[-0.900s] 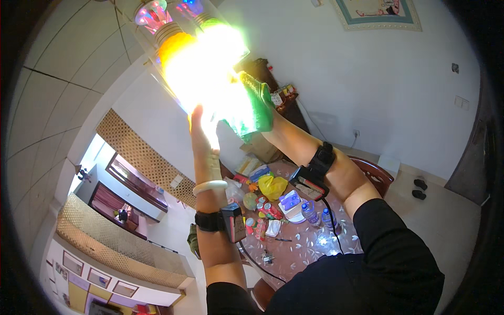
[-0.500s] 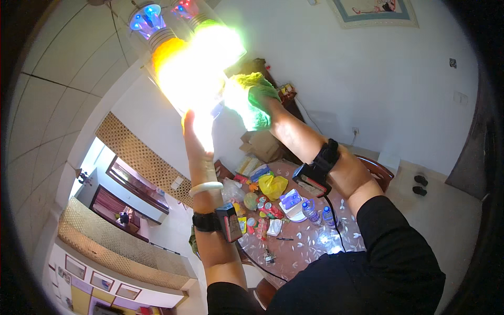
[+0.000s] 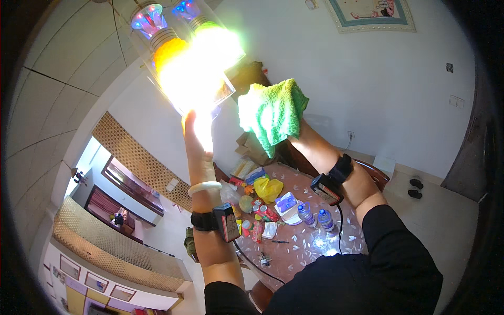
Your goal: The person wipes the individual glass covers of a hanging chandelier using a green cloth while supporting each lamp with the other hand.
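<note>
A lit pendant lamp [image 3: 167, 48] with clear casings hangs overhead, its bulbs glaring white, yellow and green. My left hand [image 3: 197, 137] reaches up to the lower end of the nearer casing and grips it; glare swallows most of the fingers. A green towel cloth [image 3: 283, 107] drapes over my right hand [image 3: 300, 131], which holds it just right of the lamp, apart from the casings. The cloth covers the fingers of that hand.
Below stands a table [image 3: 299, 262] with a yellow plastic bag [image 3: 268, 189], red cans [image 3: 268, 212], water bottles [image 3: 326, 220] and a white tissue box [image 3: 287, 206]. Wooden chairs [image 3: 370, 170] surround it. A framed picture [image 3: 370, 16] hangs on the wall; dark slippers [image 3: 415, 189] lie on the floor.
My right hand has drawn the green cloth away from the lamp, to the right and slightly down. My left hand stays at the casing.
</note>
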`<state>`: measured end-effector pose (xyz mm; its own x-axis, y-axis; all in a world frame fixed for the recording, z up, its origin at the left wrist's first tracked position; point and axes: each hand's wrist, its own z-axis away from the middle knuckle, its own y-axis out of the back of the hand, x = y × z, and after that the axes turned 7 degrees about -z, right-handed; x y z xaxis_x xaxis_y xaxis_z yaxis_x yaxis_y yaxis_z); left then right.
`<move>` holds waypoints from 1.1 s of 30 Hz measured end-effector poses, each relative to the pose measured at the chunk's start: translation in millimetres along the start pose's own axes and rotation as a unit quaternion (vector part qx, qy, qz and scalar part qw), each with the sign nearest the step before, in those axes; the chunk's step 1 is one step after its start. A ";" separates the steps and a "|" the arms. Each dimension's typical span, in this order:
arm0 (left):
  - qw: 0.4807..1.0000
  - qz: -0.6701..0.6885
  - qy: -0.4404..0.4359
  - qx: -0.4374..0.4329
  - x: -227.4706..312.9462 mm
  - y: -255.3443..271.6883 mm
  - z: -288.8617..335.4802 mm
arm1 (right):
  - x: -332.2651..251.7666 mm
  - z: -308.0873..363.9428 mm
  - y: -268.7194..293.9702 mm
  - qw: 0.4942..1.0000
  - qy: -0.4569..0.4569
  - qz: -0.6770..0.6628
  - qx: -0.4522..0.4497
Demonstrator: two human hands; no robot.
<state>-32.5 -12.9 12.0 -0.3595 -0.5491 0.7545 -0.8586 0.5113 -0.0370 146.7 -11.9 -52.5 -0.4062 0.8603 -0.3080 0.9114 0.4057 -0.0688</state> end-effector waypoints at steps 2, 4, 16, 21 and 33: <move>0.997 0.064 -0.018 0.040 7.5 -5.0 4.4 | 10.3 4.3 -1.1 0.992 -0.068 0.099 0.026; 0.999 0.031 -0.014 0.017 6.1 3.0 2.3 | 15.3 8.0 -0.8 0.992 -0.091 -0.080 0.037; 0.998 0.037 0.015 0.044 0.8 3.6 4.2 | 94.6 96.3 52.9 0.872 -0.163 -0.460 -0.035; 0.996 0.085 0.023 0.011 3.3 7.4 6.2 | 45.7 71.9 -3.7 0.820 -0.243 -0.449 0.259; 0.997 0.019 0.065 0.041 -10.3 19.2 1.6 | -10.1 -65.1 -15.0 0.995 -0.037 0.046 0.085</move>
<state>-45.8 1.5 2.4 -0.3464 -0.4374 0.8299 -0.8740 0.4718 -0.1162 132.9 -6.6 13.4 -0.3201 0.8642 -0.3882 0.9450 0.2624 -0.1950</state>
